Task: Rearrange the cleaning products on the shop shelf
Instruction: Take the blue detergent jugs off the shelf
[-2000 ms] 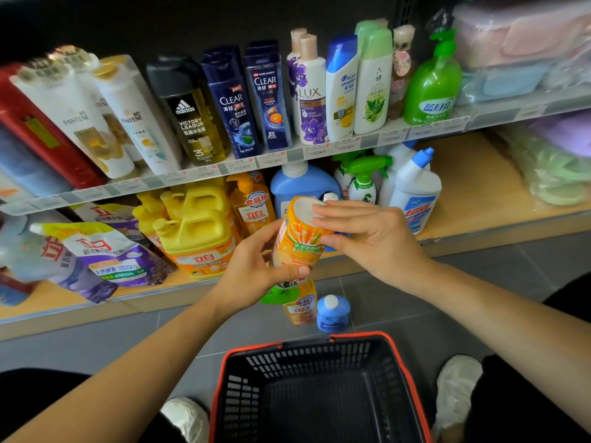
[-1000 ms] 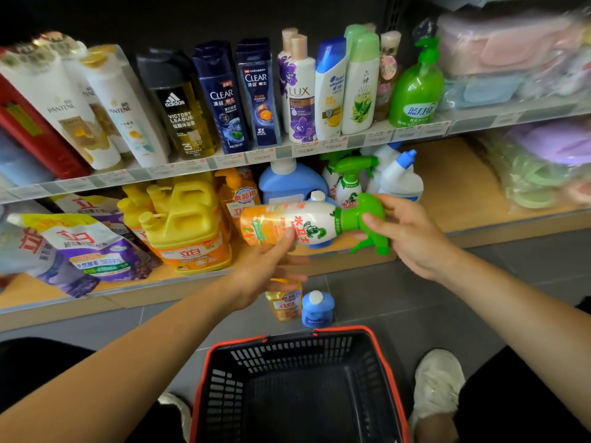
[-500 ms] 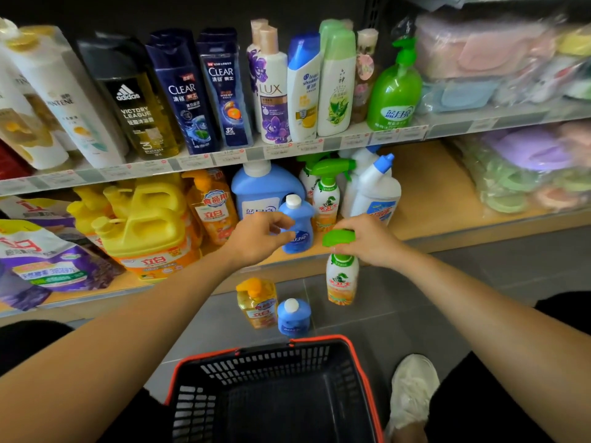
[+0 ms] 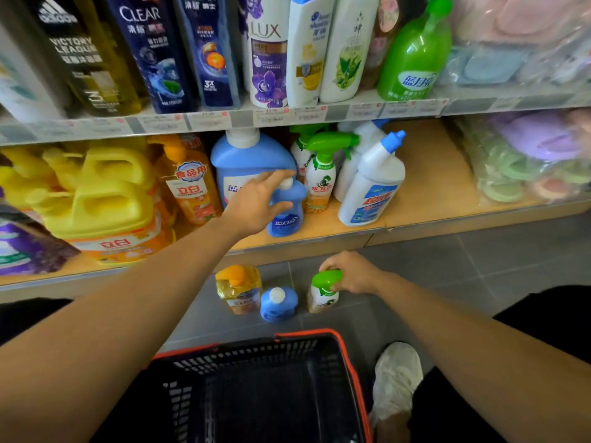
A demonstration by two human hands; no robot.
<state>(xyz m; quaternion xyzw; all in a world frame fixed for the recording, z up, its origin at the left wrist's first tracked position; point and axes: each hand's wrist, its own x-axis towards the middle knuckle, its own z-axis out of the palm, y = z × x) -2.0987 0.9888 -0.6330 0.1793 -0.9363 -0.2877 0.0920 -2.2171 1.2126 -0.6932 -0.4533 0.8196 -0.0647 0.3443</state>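
Reaching to the wooden lower shelf (image 4: 425,187) at centre frame, the left hand (image 4: 256,203) is spread with fingers straight, its thumb across the front of a small blue plastic bottle with a white cap (image 4: 284,219) at the shelf's front edge. The right hand (image 4: 355,273) grips a white-and-orange spray bottle (image 4: 323,298) by its green trigger head. That bottle stands upright on the grey floor tiles (image 4: 447,266) below, near a second small blue bottle (image 4: 278,305).

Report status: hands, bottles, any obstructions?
Left hand round small blue bottle on lower shelf, grip unclear. Right hand grips spray bottle on floor. Orange bottle and squat blue bottle stand beside it.
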